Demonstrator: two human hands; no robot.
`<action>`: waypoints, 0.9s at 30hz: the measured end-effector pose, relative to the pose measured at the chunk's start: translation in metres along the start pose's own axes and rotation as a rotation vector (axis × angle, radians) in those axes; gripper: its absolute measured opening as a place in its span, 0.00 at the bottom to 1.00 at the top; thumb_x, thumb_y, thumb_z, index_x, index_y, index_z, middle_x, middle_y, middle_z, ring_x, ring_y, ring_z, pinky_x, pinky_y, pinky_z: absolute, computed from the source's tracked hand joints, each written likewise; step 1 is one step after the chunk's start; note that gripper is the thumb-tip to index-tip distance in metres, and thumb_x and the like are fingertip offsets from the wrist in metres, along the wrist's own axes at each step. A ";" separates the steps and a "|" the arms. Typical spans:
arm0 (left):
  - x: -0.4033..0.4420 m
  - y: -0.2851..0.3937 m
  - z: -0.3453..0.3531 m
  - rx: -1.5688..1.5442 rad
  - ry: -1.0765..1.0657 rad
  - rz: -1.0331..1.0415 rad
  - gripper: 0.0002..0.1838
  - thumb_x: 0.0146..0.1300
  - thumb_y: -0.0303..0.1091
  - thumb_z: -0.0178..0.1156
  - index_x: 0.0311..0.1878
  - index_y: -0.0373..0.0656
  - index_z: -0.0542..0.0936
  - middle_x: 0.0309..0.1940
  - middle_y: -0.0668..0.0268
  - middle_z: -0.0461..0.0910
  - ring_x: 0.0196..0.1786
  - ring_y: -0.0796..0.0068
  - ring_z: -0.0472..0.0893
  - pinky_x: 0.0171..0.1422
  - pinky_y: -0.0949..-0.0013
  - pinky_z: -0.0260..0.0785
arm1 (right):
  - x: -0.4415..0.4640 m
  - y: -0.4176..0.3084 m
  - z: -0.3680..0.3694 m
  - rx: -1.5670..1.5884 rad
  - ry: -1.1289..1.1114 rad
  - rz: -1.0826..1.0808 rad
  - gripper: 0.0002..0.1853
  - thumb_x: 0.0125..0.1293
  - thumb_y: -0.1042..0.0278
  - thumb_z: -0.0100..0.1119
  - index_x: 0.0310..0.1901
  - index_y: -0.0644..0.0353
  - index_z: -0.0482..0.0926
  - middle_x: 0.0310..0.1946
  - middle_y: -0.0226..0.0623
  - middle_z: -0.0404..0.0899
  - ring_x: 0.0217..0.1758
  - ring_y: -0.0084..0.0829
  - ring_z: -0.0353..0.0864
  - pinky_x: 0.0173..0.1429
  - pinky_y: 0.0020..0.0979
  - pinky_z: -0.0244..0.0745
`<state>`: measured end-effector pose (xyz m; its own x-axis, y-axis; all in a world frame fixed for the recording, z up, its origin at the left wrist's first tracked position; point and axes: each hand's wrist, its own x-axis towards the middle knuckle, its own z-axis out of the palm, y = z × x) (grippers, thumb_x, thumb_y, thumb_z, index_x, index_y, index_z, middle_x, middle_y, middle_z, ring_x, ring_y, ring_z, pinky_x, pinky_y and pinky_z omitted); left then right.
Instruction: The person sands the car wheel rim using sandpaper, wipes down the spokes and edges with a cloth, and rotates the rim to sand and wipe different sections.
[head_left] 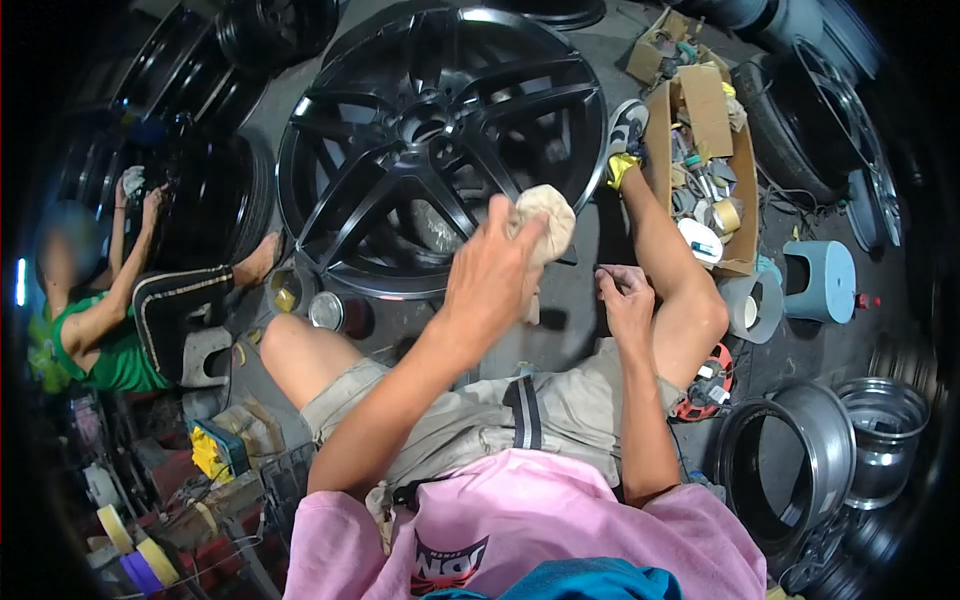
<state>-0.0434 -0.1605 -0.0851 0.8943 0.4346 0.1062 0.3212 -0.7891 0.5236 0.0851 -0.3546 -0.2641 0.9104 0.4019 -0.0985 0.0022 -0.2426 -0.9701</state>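
Note:
My left hand (pixel 490 270) grips a cream cloth pad (pixel 548 222), held up over the lower right part of a large black multi-spoke wheel (pixel 425 125). The wheel lies face up in front of my knees, with glossy highlights on its spokes. Whether the pad touches the rim is hard to tell. My right hand (pixel 628 300) is beside my right knee, its fingers curled together. What those fingers hold, if anything, cannot be made out.
A cardboard box (pixel 742 190) of tapes and tools stands at the right, near a blue stool (pixel 820 282). Bare rims (pixel 785 465) lie at lower right. A tin (pixel 326 311) stands by my left knee. At the left, a person (pixel 110 320) in green sits by more wheels.

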 end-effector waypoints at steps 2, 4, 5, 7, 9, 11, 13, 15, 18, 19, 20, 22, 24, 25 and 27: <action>-0.017 0.007 -0.007 -0.019 -0.054 -0.032 0.28 0.57 0.23 0.74 0.63 0.47 0.82 0.57 0.50 0.72 0.50 0.39 0.85 0.55 0.45 0.80 | 0.005 -0.018 0.010 0.068 -0.101 0.090 0.10 0.71 0.72 0.72 0.48 0.70 0.89 0.42 0.34 0.86 0.37 0.24 0.88 0.41 0.28 0.86; -0.037 0.007 -0.014 -0.056 -0.208 0.001 0.28 0.56 0.24 0.75 0.62 0.48 0.83 0.55 0.51 0.74 0.51 0.41 0.85 0.53 0.46 0.80 | 0.004 -0.046 0.018 0.044 -0.132 0.125 0.10 0.71 0.73 0.72 0.48 0.71 0.89 0.41 0.34 0.87 0.36 0.22 0.87 0.40 0.27 0.85; -0.052 0.003 -0.015 -0.022 -0.397 0.039 0.28 0.56 0.26 0.75 0.62 0.48 0.84 0.54 0.52 0.75 0.53 0.43 0.85 0.54 0.46 0.81 | 0.004 -0.061 0.020 0.012 -0.152 0.151 0.10 0.71 0.73 0.72 0.47 0.71 0.89 0.40 0.35 0.87 0.35 0.21 0.86 0.40 0.26 0.85; -0.078 -0.003 -0.010 -0.219 -0.759 -0.007 0.25 0.60 0.29 0.72 0.63 0.45 0.83 0.56 0.55 0.77 0.56 0.46 0.85 0.61 0.49 0.82 | 0.005 -0.074 0.029 0.016 -0.161 0.182 0.09 0.71 0.73 0.72 0.47 0.71 0.89 0.38 0.35 0.88 0.32 0.19 0.84 0.38 0.25 0.82; -0.096 0.001 -0.006 -0.393 -0.785 -0.148 0.23 0.60 0.30 0.71 0.60 0.42 0.83 0.58 0.56 0.78 0.54 0.46 0.85 0.61 0.51 0.81 | 0.003 -0.067 0.032 0.080 -0.211 0.124 0.08 0.71 0.74 0.72 0.46 0.71 0.88 0.38 0.34 0.86 0.32 0.18 0.83 0.36 0.24 0.79; -0.081 0.016 -0.021 -0.477 -0.679 -0.229 0.22 0.58 0.31 0.73 0.56 0.36 0.83 0.63 0.52 0.75 0.52 0.43 0.86 0.56 0.50 0.83 | 0.005 -0.082 0.036 0.114 -0.237 0.130 0.07 0.71 0.76 0.71 0.45 0.72 0.88 0.37 0.33 0.84 0.32 0.19 0.83 0.35 0.24 0.77; -0.056 0.025 -0.037 -0.397 -0.601 -0.227 0.23 0.56 0.31 0.74 0.55 0.36 0.82 0.69 0.51 0.71 0.53 0.44 0.86 0.55 0.51 0.83 | 0.007 -0.087 0.041 0.106 -0.252 0.128 0.07 0.73 0.77 0.69 0.46 0.73 0.87 0.37 0.33 0.83 0.31 0.21 0.83 0.36 0.24 0.78; -0.037 0.018 -0.043 -0.278 -0.462 -0.149 0.25 0.52 0.33 0.77 0.52 0.36 0.80 0.85 0.50 0.56 0.52 0.44 0.88 0.53 0.53 0.84 | 0.010 -0.091 0.042 0.137 -0.262 0.166 0.08 0.75 0.76 0.67 0.48 0.74 0.87 0.39 0.35 0.82 0.33 0.23 0.84 0.39 0.25 0.79; -0.007 0.012 -0.050 -0.163 -0.404 -0.171 0.22 0.54 0.33 0.77 0.48 0.36 0.80 0.87 0.46 0.52 0.47 0.46 0.89 0.48 0.54 0.85 | 0.014 -0.095 0.041 0.152 -0.246 0.124 0.09 0.79 0.76 0.62 0.50 0.75 0.85 0.44 0.37 0.81 0.38 0.23 0.83 0.44 0.26 0.80; -0.001 0.010 -0.047 -0.087 -0.378 -0.115 0.18 0.54 0.32 0.75 0.44 0.35 0.80 0.87 0.43 0.52 0.43 0.50 0.89 0.46 0.56 0.84 | 0.014 -0.097 0.041 0.151 -0.250 0.121 0.09 0.79 0.76 0.62 0.50 0.75 0.85 0.44 0.37 0.81 0.38 0.23 0.83 0.44 0.26 0.80; 0.002 0.009 -0.044 -0.011 -0.353 -0.062 0.15 0.54 0.32 0.74 0.40 0.35 0.80 0.87 0.40 0.52 0.39 0.53 0.90 0.43 0.57 0.84 | 0.013 -0.100 0.042 0.149 -0.255 0.098 0.10 0.80 0.74 0.62 0.51 0.75 0.85 0.44 0.37 0.81 0.38 0.23 0.83 0.44 0.26 0.80; 0.002 0.015 -0.034 0.042 -0.391 -0.085 0.17 0.52 0.32 0.76 0.40 0.35 0.81 0.87 0.41 0.51 0.41 0.53 0.90 0.45 0.56 0.84 | 0.011 -0.101 0.042 0.143 -0.265 0.069 0.11 0.81 0.73 0.62 0.52 0.75 0.85 0.43 0.36 0.81 0.37 0.23 0.83 0.44 0.26 0.80; 0.000 0.019 -0.025 0.157 -0.428 -0.063 0.14 0.51 0.29 0.74 0.38 0.33 0.82 0.86 0.36 0.52 0.39 0.56 0.90 0.46 0.56 0.84 | 0.009 -0.097 0.040 0.193 -0.218 0.117 0.14 0.82 0.69 0.62 0.56 0.73 0.86 0.43 0.36 0.84 0.37 0.21 0.83 0.44 0.25 0.80; -0.002 0.020 -0.021 0.154 -0.412 -0.059 0.14 0.51 0.29 0.74 0.38 0.33 0.82 0.86 0.36 0.52 0.39 0.56 0.90 0.46 0.56 0.84 | 0.010 -0.097 0.038 0.188 -0.220 0.101 0.14 0.82 0.69 0.62 0.56 0.73 0.86 0.43 0.36 0.84 0.37 0.21 0.83 0.44 0.25 0.80; -0.008 0.021 -0.014 0.310 -0.418 -0.002 0.09 0.55 0.26 0.68 0.37 0.31 0.82 0.84 0.29 0.52 0.36 0.58 0.90 0.44 0.57 0.85 | 0.013 -0.099 0.032 0.175 -0.122 0.234 0.16 0.82 0.67 0.62 0.60 0.71 0.87 0.43 0.37 0.87 0.38 0.20 0.84 0.44 0.24 0.80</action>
<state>-0.0479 -0.1742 -0.0633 0.9213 0.2756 -0.2742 0.3434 -0.9076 0.2416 0.0835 -0.2968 -0.1770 0.8212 0.4590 -0.3390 -0.2823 -0.1896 -0.9404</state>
